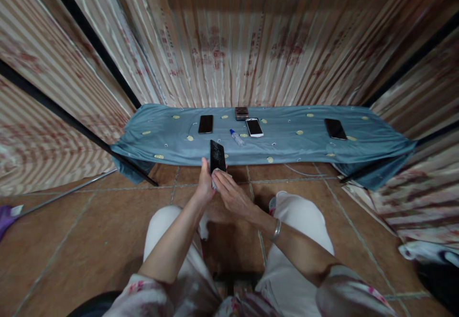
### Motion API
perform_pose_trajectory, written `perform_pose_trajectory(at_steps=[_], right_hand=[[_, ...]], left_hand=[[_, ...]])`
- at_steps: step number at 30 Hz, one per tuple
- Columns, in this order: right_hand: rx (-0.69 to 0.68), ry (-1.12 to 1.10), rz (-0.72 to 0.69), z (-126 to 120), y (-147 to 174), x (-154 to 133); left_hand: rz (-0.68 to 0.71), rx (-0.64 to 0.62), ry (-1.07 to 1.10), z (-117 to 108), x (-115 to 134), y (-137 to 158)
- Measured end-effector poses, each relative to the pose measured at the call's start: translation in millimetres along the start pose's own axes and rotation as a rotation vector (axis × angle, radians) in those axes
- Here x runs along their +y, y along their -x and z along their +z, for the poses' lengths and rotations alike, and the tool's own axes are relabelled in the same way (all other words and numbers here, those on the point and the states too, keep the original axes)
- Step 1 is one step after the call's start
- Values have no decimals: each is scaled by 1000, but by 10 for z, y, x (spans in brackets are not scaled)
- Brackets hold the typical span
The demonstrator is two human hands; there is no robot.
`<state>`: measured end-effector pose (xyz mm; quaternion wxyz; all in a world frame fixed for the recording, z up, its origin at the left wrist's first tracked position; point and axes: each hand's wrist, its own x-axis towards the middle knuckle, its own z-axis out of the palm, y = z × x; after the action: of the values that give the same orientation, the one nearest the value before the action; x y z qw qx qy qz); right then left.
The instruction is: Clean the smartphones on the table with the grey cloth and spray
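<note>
A black smartphone (216, 153) with marks or smears on its dark screen is held upright in my left hand (205, 182), the thumb along its left edge. My right hand (232, 193) presses a small whitish cloth (215, 179) against the lower part of the screen, its fingers closed over it. Beyond the phone, on the cloth-covered bench, lie a small clear bottle with a blue cap (237, 137) and a white-framed phone (254, 127). Another dark phone (205, 124) rests to their left.
A blue patterned cloth (287, 149) covers the long low bench. At its right end lies a black phone (335, 129); a small dark box (241, 113) sits at the back. Black poles (96, 39) and striped curtains (222, 30) enclose the space. Tiled floor (71, 240) lies below.
</note>
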<state>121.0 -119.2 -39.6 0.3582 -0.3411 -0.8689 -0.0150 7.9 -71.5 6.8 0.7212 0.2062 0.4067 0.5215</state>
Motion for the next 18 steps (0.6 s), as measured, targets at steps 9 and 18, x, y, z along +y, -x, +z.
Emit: perform_pose_trajectory(at_steps=[9, 18], right_hand=[[2, 28, 18, -5, -31, 62], [5, -4, 174, -32, -109, 250]], left_hand=[[82, -2, 9, 25, -131, 7], [152, 44, 19, 45, -364, -23]])
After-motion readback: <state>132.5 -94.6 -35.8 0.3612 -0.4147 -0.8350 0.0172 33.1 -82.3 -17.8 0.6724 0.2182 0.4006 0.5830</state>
